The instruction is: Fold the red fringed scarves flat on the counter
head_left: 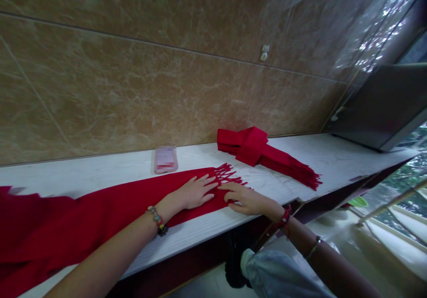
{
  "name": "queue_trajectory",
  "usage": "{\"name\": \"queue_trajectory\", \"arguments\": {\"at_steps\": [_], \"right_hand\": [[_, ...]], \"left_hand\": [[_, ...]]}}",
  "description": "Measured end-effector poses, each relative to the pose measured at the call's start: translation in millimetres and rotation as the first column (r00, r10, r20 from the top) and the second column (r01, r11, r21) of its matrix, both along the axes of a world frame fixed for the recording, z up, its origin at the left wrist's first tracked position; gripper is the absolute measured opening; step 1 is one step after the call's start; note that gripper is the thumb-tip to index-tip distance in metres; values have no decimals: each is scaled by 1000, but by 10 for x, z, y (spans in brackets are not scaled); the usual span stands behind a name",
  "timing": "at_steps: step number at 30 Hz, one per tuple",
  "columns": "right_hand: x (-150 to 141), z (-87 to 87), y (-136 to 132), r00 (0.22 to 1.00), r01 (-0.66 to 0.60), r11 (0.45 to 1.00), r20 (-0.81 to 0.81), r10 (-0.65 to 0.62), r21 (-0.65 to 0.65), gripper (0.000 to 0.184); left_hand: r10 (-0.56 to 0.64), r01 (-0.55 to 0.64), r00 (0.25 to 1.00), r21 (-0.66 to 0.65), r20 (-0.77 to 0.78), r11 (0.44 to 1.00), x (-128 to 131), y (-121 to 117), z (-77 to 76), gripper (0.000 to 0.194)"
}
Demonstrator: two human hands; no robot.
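Observation:
A long red scarf (126, 200) lies spread along the white counter, smooth toward its fringed end and rumpled at the far left. Flat on the cloth, close to the fringe, my left hand (195, 192) rests with its fingers apart. My right hand (247, 199) is at the fringed end, its fingertips touching the scarf's edge and the thumb spread away from the index finger. The fringe strands fan out just beyond both hands. Against the wall lies a second red scarf (251, 146), folded and knotted, its fringe pointing right.
The white counter (100, 173) runs along a brown marble-tiled wall (133, 89). A phone-sized item in a clear case (166, 159) lies behind the scarf. A dark grey box-like appliance (383, 106) stands at the right end, near a window. Below the counter show a jeans leg (280, 273) and a black shoe (235, 262).

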State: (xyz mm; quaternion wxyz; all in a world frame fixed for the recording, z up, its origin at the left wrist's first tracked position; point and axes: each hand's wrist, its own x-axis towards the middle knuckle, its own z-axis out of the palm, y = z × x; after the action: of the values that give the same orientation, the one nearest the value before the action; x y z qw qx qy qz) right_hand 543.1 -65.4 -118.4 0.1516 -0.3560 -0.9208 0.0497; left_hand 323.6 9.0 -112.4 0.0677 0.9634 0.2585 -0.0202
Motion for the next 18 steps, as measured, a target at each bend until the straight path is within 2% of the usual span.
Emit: {"name": "queue_trajectory", "arguments": {"at_steps": [2, 5, 7, 10, 14, 16, 18], "right_hand": [[28, -14, -8, 1000, 4, 999, -2, -4, -52, 14], [54, -13, -29, 1000, -6, 996, -4, 6, -92, 15], [62, -21, -21, 1000, -7, 996, -25, 5, -93, 14], [78, -54, 70, 991, 56, 998, -117, -60, -40, 12], [61, -45, 341, 929, 267, 960, -289, -231, 90, 17], [-8, -18, 512, 913, 323, 940, -299, -278, 113, 20], [-116, -10, 683, 927, 318, 941, -248, -282, 120, 21]], "left_hand": [[85, -86, 996, -22, -27, 996, 12, 52, -60, 54], [252, -252, 967, -21, -31, 967, -101, 104, -111, 67], [321, -321, 947, -18, -32, 947, -180, 108, -113, 72], [353, -354, 935, -14, -32, 935, -226, 95, -111, 73], [366, -366, 930, -10, -13, 930, -210, 104, -145, 77], [366, -366, 930, -8, -10, 930, -204, 113, -159, 78], [370, -370, 929, -4, -15, 929, -200, 115, -161, 79]]}}
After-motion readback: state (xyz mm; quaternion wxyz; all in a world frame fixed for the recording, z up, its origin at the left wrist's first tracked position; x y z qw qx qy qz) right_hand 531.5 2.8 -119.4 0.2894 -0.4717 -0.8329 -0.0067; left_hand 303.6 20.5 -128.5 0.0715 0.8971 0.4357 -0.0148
